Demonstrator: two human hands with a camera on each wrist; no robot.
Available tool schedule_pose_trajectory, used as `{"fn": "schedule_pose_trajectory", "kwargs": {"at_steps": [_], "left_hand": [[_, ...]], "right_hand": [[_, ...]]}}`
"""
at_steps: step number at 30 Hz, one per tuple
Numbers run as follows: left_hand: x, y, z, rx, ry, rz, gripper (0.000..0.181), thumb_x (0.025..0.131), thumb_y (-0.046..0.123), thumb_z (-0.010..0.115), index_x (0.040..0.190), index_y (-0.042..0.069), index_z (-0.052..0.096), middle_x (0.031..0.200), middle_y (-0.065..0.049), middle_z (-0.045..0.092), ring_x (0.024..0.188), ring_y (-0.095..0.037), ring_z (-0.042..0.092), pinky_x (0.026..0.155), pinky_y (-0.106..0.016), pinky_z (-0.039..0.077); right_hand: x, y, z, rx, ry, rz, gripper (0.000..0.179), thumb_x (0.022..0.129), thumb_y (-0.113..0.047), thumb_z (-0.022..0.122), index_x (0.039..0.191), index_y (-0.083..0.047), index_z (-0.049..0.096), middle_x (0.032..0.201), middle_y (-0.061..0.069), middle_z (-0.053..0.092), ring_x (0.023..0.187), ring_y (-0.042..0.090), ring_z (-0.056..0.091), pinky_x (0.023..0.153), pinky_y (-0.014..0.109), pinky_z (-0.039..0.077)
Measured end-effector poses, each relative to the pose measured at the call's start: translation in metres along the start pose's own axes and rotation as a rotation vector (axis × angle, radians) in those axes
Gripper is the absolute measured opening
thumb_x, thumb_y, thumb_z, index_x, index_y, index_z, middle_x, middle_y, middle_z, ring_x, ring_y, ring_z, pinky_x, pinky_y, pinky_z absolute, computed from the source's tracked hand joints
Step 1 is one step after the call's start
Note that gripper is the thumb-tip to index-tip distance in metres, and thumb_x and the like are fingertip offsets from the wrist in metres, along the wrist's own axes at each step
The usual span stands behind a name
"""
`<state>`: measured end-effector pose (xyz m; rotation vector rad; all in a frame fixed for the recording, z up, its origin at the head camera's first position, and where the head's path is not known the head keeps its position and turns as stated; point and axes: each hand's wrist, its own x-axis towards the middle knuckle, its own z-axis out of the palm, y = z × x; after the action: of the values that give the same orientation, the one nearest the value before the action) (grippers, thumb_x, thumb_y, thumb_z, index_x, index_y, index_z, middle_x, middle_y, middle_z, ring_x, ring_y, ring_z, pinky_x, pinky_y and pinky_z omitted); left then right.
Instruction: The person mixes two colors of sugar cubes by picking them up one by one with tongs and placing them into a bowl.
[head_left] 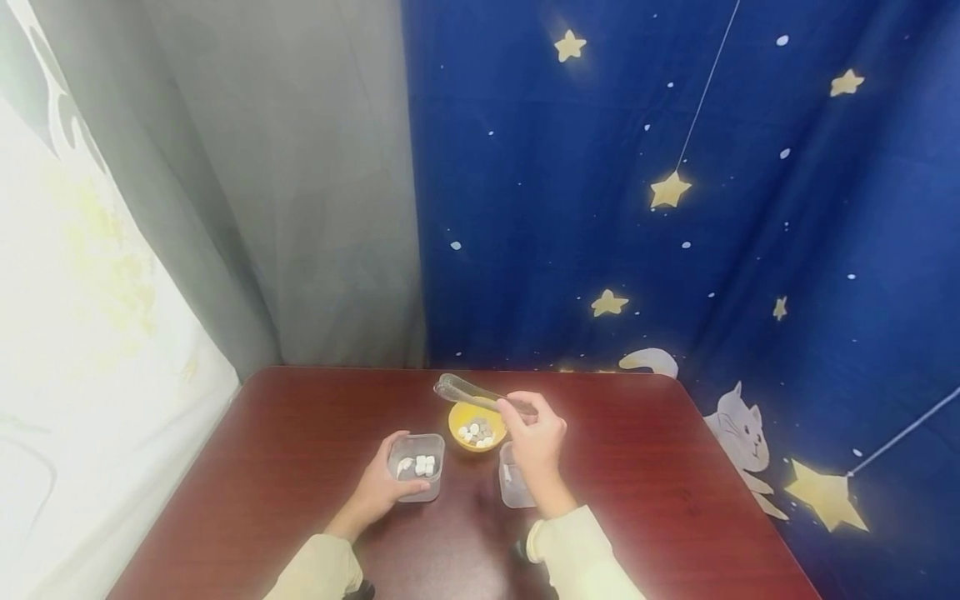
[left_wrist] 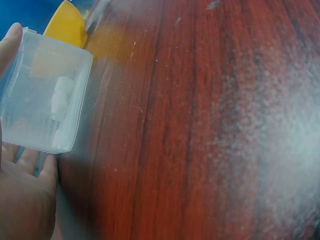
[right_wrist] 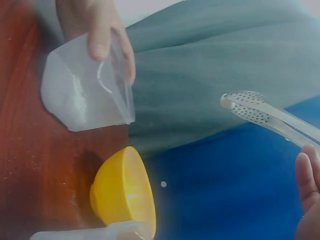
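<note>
My left hand [head_left: 378, 483] grips a clear plastic container [head_left: 420, 444], thumb at the near side and fingers around the far left. Several small white pieces [head_left: 425, 465] lie inside it. In the left wrist view the white pieces [left_wrist: 62, 95] show through the container wall [left_wrist: 37, 110]. My right hand [head_left: 536, 433] holds metal tongs [head_left: 468, 392] above a yellow bowl [head_left: 455, 427]. Perforated tips [right_wrist: 250, 106] of the tongs point left, close together, with a pale bit at their end. White and greyish pieces [head_left: 477, 433] lie in the bowl.
A second clear container [head_left: 517, 497] stands right of the bowl, partly hidden under my right hand, with a small white piece inside. All stand on a dark red wooden table [head_left: 615, 467]. A grey curtain [head_left: 345, 208] and a blue starry curtain [head_left: 525, 208] hang behind.
</note>
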<state>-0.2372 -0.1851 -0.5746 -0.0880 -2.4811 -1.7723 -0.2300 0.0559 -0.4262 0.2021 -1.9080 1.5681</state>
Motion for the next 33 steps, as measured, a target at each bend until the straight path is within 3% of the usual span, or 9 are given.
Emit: {"fn": "schedule_pose_trajectory", "kwargs": {"at_steps": [5, 11, 18, 25, 29, 33], "left_hand": [[-0.001, 0.004, -0.001, 0.021, 0.002, -0.009, 0.099, 0.061, 0.02, 0.093, 0.143, 0.014, 0.038, 0.126, -0.016, 0.054, 0.108, -0.031, 0.053, 0.094, -0.047, 0.041], [0.0, 0.001, -0.002, 0.033, 0.001, -0.013, 0.1, 0.061, 0.021, 0.093, 0.143, 0.016, 0.038, 0.125, -0.016, 0.054, 0.107, -0.031, 0.053, 0.092, -0.047, 0.042], [-0.002, 0.001, 0.0, 0.012, -0.007, -0.015, 0.099, 0.062, 0.022, 0.093, 0.144, 0.017, 0.038, 0.125, -0.015, 0.054, 0.107, -0.03, 0.053, 0.093, -0.047, 0.041], [-0.002, 0.003, -0.001, 0.012, -0.013, -0.021, 0.097, 0.063, 0.023, 0.092, 0.144, 0.018, 0.038, 0.127, -0.016, 0.053, 0.109, -0.031, 0.052, 0.094, -0.05, 0.04], [-0.002, 0.003, -0.001, 0.031, -0.008, -0.022, 0.099, 0.062, 0.024, 0.093, 0.144, 0.017, 0.038, 0.127, -0.015, 0.053, 0.11, -0.03, 0.052, 0.095, -0.048, 0.039], [-0.002, 0.001, 0.0, 0.029, -0.006, -0.015, 0.099, 0.061, 0.022, 0.093, 0.144, 0.017, 0.038, 0.126, -0.016, 0.054, 0.109, -0.031, 0.052, 0.095, -0.049, 0.039]], "right_hand": [[0.005, -0.006, -0.002, 0.021, 0.031, -0.008, 0.014, 0.079, -0.003, 0.079, 0.089, 0.002, 0.07, 0.078, 0.013, 0.072, 0.063, 0.02, 0.07, 0.053, 0.023, 0.054], [0.011, -0.005, -0.006, 0.071, 0.06, -0.054, 0.014, 0.08, -0.002, 0.078, 0.089, 0.005, 0.069, 0.07, 0.016, 0.07, 0.059, 0.035, 0.068, 0.051, 0.026, 0.054], [0.016, -0.004, -0.012, 0.094, 0.083, -0.052, 0.014, 0.08, -0.002, 0.078, 0.089, 0.005, 0.069, 0.068, 0.016, 0.069, 0.054, 0.02, 0.067, 0.048, 0.027, 0.053], [0.017, -0.006, -0.017, 0.092, 0.099, -0.075, 0.016, 0.079, 0.0, 0.078, 0.09, 0.007, 0.069, 0.067, 0.017, 0.069, 0.055, 0.032, 0.067, 0.049, 0.024, 0.053], [0.017, -0.005, -0.019, 0.072, 0.114, -0.068, 0.017, 0.079, -0.001, 0.078, 0.091, 0.008, 0.069, 0.069, 0.018, 0.069, 0.057, 0.02, 0.069, 0.048, 0.027, 0.054], [0.016, -0.005, -0.02, 0.064, 0.13, -0.055, 0.018, 0.079, -0.002, 0.079, 0.091, 0.007, 0.069, 0.07, 0.018, 0.07, 0.059, 0.008, 0.068, 0.047, 0.022, 0.052]]}}
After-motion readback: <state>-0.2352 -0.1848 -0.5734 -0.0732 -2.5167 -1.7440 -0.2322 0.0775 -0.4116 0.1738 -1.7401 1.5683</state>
